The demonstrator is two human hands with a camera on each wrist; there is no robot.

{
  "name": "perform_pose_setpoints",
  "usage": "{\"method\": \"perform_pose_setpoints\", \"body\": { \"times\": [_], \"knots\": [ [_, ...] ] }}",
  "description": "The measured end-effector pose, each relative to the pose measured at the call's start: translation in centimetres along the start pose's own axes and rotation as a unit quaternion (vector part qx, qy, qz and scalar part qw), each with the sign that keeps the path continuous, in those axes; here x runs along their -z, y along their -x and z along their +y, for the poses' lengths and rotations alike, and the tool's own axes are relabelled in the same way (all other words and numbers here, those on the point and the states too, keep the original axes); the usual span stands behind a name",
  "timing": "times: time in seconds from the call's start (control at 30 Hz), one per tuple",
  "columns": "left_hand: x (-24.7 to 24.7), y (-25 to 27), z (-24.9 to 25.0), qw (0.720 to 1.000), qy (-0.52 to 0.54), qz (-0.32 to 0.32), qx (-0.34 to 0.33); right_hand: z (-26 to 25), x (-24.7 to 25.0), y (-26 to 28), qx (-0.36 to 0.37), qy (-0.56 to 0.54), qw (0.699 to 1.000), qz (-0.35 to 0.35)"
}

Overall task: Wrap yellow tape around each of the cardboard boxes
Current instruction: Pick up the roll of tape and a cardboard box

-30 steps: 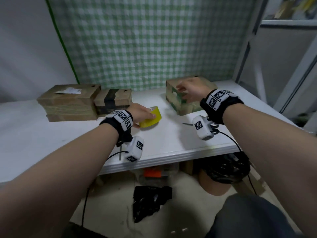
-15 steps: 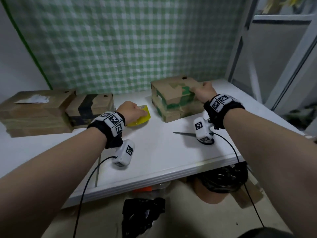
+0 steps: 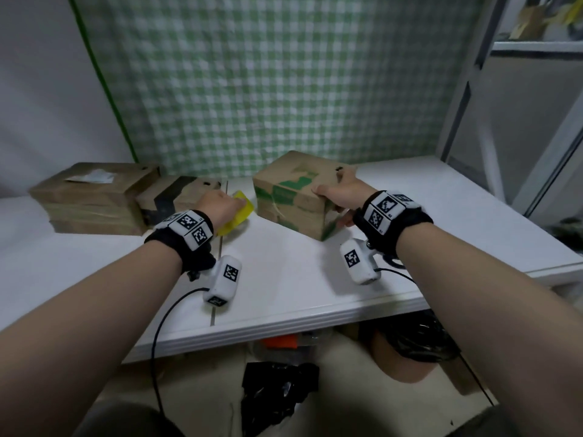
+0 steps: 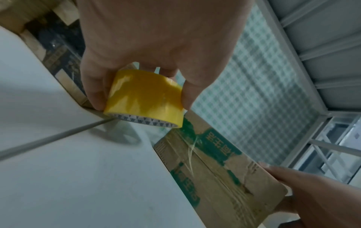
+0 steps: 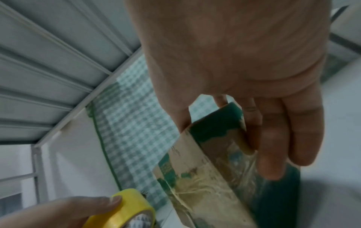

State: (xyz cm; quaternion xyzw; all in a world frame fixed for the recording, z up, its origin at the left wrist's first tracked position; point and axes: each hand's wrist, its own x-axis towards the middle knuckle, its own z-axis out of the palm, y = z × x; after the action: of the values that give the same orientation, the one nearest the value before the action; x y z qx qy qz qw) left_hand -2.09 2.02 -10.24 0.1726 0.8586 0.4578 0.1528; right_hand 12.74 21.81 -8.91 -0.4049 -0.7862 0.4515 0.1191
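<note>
Compared with half a second ago, the green-printed cardboard box (image 3: 296,197) sits turned and tipped on the white table (image 3: 441,222), its near corner swung toward the person, and the right hand (image 3: 339,192) now clamps that corner from above instead of resting on the far top edge. Yellow tape roll (image 3: 237,212) and left hand (image 3: 220,205) have shifted little; they stay just left of the box, the hand's fingers curled round the roll. Two more cardboard boxes, a large flat box (image 3: 91,197) and a black-striped box (image 3: 176,197), lie side by side at the table's left rear, against a green checked cloth (image 3: 284,89). Head view hides the grips; the wrist views supply them. Left wrist view: thumb and fingers pinch the roll's (image 4: 144,98) yellow band from both sides, the printed core edge facing down and lifted clear of the table, casting a shadow; the box's (image 4: 215,169) green lettering and strands of old clear tape show. Right wrist view: thumb on one face of the box (image 5: 210,162), fingers (image 5: 273,146) spread down the adjoining face, gripping the corner; the roll (image 5: 125,208) appears low left.
</note>
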Motion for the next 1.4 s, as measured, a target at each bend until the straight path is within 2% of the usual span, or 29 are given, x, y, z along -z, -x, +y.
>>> {"method": "perform_pose_setpoints", "body": {
  "times": [0.17,0.33,0.43,0.57,0.7,0.9,1.03,1.2,1.4],
  "knots": [
    [0.5,0.2,-0.5,0.999,0.041,0.011,0.011,0.2,-0.6,0.1,0.005,0.060,0.998,-0.004],
    [1.3,1.0,0.3,0.994,0.099,0.041,0.016,0.2,-0.6,0.8,0.015,0.007,0.999,-0.035],
    [3.0,1.6,1.2,0.984,0.159,0.076,0.018,-0.2,-0.8,1.6,0.017,-0.048,0.996,-0.075],
    [5.0,3.2,3.4,0.967,0.232,0.100,0.002,-0.7,-1.4,3.1,0.022,-0.065,0.992,-0.106],
    [6.0,5.0,4.9,0.964,0.258,0.068,0.002,-1.1,-2.2,4.0,0.026,-0.059,0.991,-0.113],
    [4.1,7.3,5.7,0.959,0.281,-0.030,-0.006,-1.6,-1.4,5.4,0.033,0.079,0.989,-0.118],
    [2.6,8.0,5.7,0.961,0.267,-0.076,0.013,-3.2,-0.5,5.2,0.044,0.118,0.983,-0.131],
    [1.3,8.0,5.2,0.959,0.274,-0.075,0.023,-4.4,-1.0,4.7,0.041,0.145,0.978,-0.143],
    [0.9,7.7,5.0,0.957,0.279,-0.072,0.005,-3.1,-0.6,4.7,0.068,0.152,0.979,-0.120]
  ]
}}
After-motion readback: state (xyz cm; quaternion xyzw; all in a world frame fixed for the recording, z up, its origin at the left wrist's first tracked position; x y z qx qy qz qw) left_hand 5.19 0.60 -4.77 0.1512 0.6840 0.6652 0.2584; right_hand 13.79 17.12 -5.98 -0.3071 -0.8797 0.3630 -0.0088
